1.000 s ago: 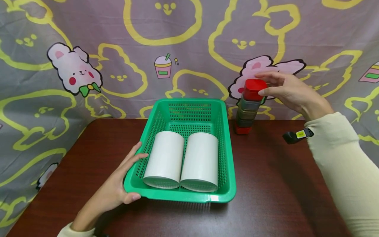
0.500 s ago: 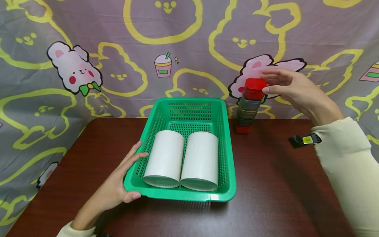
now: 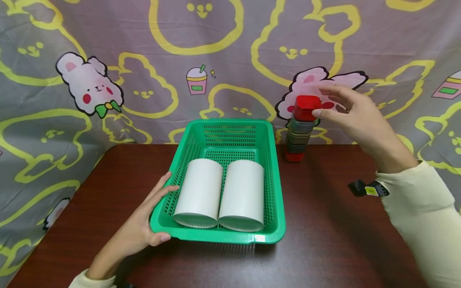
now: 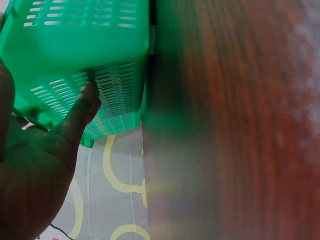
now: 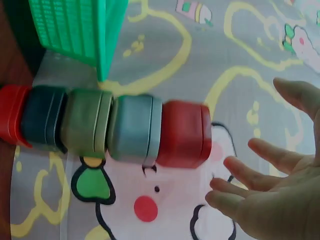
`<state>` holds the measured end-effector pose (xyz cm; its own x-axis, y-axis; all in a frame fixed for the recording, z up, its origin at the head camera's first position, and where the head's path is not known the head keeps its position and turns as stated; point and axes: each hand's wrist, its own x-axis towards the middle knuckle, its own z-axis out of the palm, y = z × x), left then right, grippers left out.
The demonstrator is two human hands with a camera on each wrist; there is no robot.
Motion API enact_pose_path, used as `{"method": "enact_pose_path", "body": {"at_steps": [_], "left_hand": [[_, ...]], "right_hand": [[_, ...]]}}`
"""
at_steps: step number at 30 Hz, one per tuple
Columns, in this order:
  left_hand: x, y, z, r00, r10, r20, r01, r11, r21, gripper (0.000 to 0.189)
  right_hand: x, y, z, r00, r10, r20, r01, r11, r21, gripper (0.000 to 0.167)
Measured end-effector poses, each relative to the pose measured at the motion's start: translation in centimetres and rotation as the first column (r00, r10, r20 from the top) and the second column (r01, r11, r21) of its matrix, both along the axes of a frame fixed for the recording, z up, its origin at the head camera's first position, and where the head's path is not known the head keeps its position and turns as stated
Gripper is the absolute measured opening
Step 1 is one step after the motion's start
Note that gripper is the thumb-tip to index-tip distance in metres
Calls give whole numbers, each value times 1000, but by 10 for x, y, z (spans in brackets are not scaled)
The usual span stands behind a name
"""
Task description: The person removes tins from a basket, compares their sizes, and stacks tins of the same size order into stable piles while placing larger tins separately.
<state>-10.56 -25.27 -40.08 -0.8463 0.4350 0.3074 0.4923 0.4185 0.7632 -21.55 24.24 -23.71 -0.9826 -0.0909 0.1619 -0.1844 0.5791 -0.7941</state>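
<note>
- The left hand, at the lower left of the head view, is clamped on the near left corner of the green perforated plastic basket. Its fingers are over the left rim and its thumb is at the near edge; the left wrist view shows one finger against the slotted outer wall.
- The basket sits at the centre of the head view, on the dark reddish-brown wood-grain table.
- Two white cylinders lie side by side inside it, toward the near end: the left cylinder and the right cylinder, both lengthwise.
- The right hand, right of centre in the upper part of the head view, has its fingers and thumb apart and holds nothing. The right wrist view shows a gap between it and the stack.
- That stack of five rounded-square containers stands upright just beyond the basket's right side. From the top down: red container, grey-blue container, olive container, dark green container, second red container.
- A black device with a yellow label is on the right cream sleeve.
- Grey cloth with yellow outlined animals and white rabbits hangs across the upper frame.
</note>
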Motion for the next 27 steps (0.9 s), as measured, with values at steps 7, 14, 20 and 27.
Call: {"method": "enact_pose_path", "body": {"at_steps": [7, 14, 20, 27], "left_hand": [[2, 1, 2, 1000, 8, 11, -8, 1000, -11, 91], [1, 2, 3, 1000, 3, 16, -3, 1000, -11, 91], [1, 2, 4, 1000, 7, 11, -7, 1000, -18, 92], [2, 1, 4, 1000, 10, 21, -10, 1000, -21, 91]], "right_hand": [[25, -27, -11, 999, 32, -33, -30, 997, 74, 70], [54, -51, -21, 981, 89, -174, -59, 984, 170, 73], [71, -71, -31, 960, 164, -226, -119, 972, 201, 73], [80, -107, -46, 961, 230, -153, -190, 952, 241, 74]]}}
